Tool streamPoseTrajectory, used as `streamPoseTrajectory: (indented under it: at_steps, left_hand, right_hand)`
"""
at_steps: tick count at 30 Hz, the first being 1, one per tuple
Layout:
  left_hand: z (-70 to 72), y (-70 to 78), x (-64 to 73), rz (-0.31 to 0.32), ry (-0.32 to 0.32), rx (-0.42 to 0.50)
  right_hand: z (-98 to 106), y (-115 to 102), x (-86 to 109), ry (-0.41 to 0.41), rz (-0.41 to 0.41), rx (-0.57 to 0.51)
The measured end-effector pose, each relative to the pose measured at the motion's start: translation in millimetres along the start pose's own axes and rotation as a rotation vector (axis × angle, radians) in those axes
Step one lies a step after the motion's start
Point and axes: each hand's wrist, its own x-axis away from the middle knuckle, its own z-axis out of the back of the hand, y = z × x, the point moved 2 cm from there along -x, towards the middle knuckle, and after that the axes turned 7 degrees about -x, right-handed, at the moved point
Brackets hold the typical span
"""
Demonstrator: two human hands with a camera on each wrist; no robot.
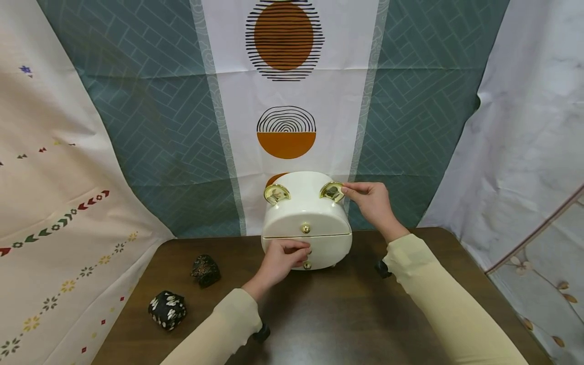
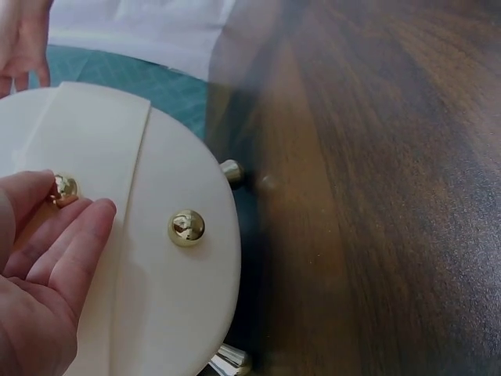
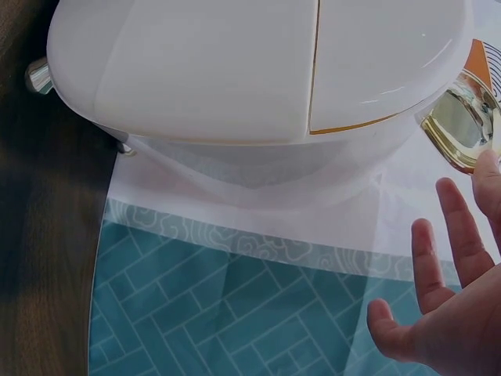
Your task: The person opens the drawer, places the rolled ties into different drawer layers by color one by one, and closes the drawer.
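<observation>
A glossy white rounded drawer box (image 1: 328, 248) with gold trim stands at the back of the brown table, on small gold feet. Two gold ear-shaped pieces, a left one (image 1: 277, 193) and a right one (image 1: 331, 191), rise from its top. My left hand (image 1: 282, 261) is at the front, thumb and fingers pinching a gold knob (image 2: 66, 188). Another gold knob (image 2: 186, 227) sits below that one, and an upper knob (image 1: 305, 228) is above the seam. My right hand (image 1: 370, 202) holds the rim of the right ear between thumb and forefinger, its other fingers spread.
Left on the table (image 1: 347, 324) lie a black lump with white leaf print (image 1: 167, 310) and a dark speckled lump (image 1: 206, 270). A patterned cloth (image 1: 173, 126) hangs behind the box. Pale cloths hang at both sides.
</observation>
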Motion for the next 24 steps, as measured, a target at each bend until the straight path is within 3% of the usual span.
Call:
streamPoseTrajectory:
  at_steps: [24]
  left_hand:
    - [-2.9,1.3,7.3,-0.014,0.006,-0.029]
  right_hand:
    - [-0.3,-0.5,0.6,-0.005,0.010,0.000]
